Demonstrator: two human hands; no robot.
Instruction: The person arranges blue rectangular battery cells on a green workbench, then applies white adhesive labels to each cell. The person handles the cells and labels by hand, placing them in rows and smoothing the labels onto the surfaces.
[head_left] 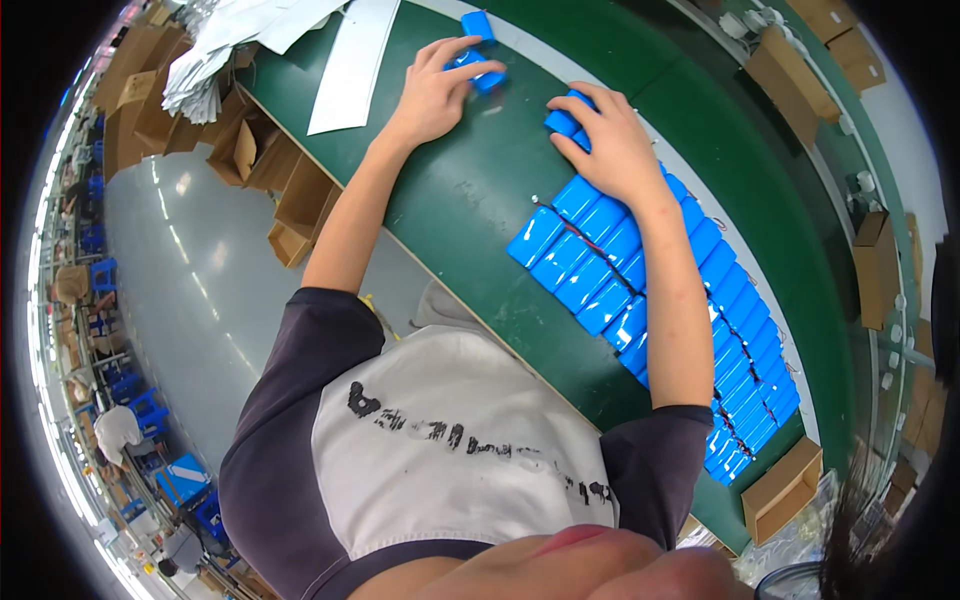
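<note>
Left grip (pixel 432 96): half-curled at blurred blue battery pack (pixel 489 81), hold unclear | right grip (pixel 612 147): loosely arched, partly hiding more packs (pixel 562 122), hold unclear | right forearm (pixel 677 300) part-hides battery rows (pixel 588 288)

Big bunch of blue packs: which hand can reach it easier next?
Probably the right hand: it touches blue packs near the big bunch, and its forearm is over that bunch. The left hand is farther away.

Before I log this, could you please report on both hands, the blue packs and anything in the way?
Left hand at blue pack, grip unclear. Right hand over other packs. Right forearm partly hides wired pack rows.
</note>
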